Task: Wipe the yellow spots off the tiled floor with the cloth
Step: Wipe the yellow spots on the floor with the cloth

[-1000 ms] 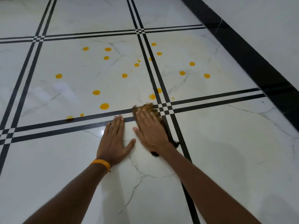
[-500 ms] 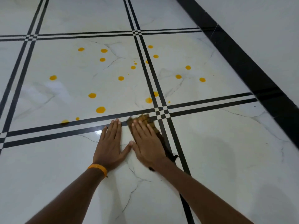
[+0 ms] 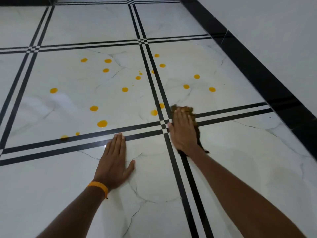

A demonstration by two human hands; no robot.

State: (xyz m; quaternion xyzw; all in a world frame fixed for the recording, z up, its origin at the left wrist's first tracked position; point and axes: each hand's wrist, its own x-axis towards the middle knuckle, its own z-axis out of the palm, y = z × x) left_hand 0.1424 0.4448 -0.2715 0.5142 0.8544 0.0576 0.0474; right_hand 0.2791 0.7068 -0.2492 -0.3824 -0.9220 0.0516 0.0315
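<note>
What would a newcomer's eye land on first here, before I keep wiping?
Probably the yellow spots scattered over the two white tiles beyond the hands, bright against the black-striped floor. Next, the right hand pressing a brown cloth flat at the stripe crossing, two spots just to its left. The left hand, with an orange wristband, lies flat nearer.

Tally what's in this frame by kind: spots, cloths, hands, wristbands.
Yellow spots, tiny specks included: 21
Brown cloth: 1
Hands: 2, the left hand and the right hand
Orange wristband: 1
Total: 25
</note>
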